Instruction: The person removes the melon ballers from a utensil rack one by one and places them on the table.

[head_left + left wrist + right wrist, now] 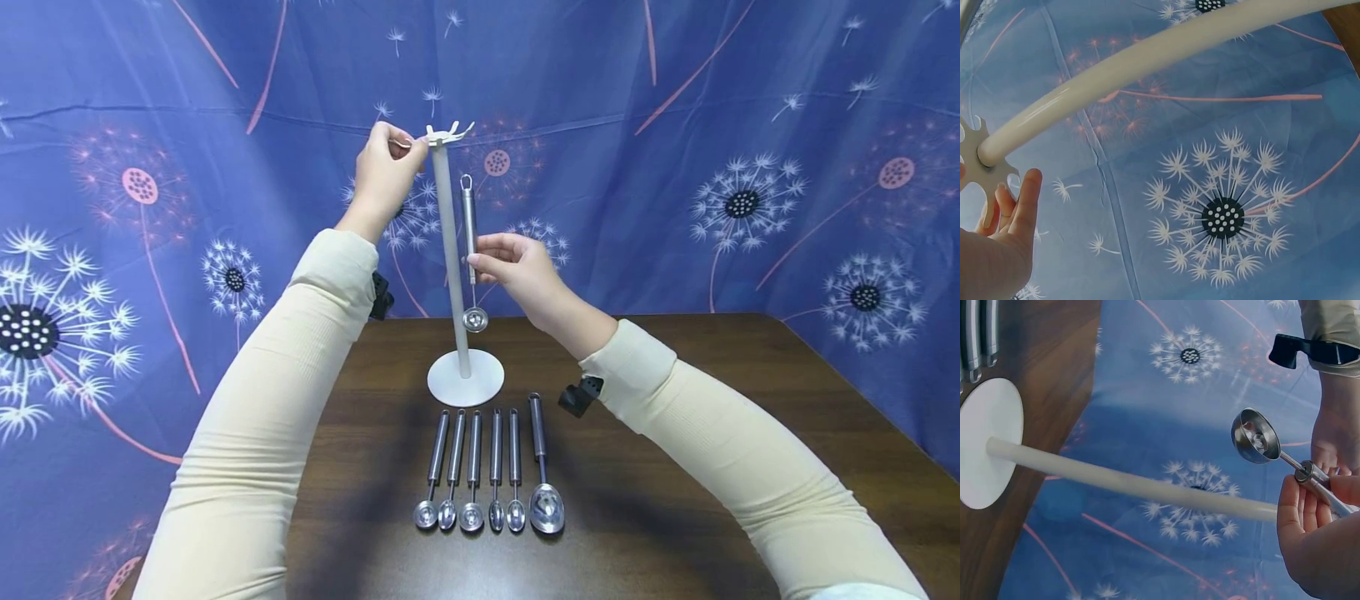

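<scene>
In the head view my left hand pinches one prong of the white hook top of an upright utensil stand. The left wrist view shows its fingers around the edge of that hook top. My right hand grips the lower handle of a metal melon baller, just right of the pole. It hangs upright, loop end up and bowl down, with the loop below the hooks and apart from them. In the right wrist view its round hollow bowl faces the camera.
The stand's white round base rests on a brown wooden table. In front lies a row of several metal scoops, handles pointing away, with a larger oval-bowled spoon at its right end. A blue dandelion-print cloth hangs behind.
</scene>
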The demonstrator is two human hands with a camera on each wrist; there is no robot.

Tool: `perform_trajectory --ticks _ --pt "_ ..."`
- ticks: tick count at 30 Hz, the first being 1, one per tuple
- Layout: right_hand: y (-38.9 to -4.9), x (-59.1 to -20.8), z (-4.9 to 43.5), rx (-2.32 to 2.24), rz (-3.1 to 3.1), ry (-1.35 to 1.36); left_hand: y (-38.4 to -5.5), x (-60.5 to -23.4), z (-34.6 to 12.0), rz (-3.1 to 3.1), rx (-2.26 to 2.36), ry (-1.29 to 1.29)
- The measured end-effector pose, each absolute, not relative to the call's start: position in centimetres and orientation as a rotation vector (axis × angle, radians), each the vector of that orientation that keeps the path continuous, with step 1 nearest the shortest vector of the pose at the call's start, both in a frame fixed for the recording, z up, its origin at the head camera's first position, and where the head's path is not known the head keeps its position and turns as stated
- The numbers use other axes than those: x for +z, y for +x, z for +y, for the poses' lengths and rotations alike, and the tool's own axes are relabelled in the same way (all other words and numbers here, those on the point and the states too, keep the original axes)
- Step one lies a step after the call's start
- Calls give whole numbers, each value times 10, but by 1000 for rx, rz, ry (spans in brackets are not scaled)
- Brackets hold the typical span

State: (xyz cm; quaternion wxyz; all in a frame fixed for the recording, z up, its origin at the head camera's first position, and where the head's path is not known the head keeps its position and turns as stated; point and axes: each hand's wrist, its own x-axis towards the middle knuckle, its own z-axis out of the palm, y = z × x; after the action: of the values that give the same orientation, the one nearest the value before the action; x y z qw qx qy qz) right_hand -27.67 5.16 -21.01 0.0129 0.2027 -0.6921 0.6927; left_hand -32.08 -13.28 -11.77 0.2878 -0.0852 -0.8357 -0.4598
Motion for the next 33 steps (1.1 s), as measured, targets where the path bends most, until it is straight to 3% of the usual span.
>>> perform_trajectory --ticks 33 --pt "-276 -257 110 2144 -2380 393 -324 -122 -132 -2176 -1232 -162"
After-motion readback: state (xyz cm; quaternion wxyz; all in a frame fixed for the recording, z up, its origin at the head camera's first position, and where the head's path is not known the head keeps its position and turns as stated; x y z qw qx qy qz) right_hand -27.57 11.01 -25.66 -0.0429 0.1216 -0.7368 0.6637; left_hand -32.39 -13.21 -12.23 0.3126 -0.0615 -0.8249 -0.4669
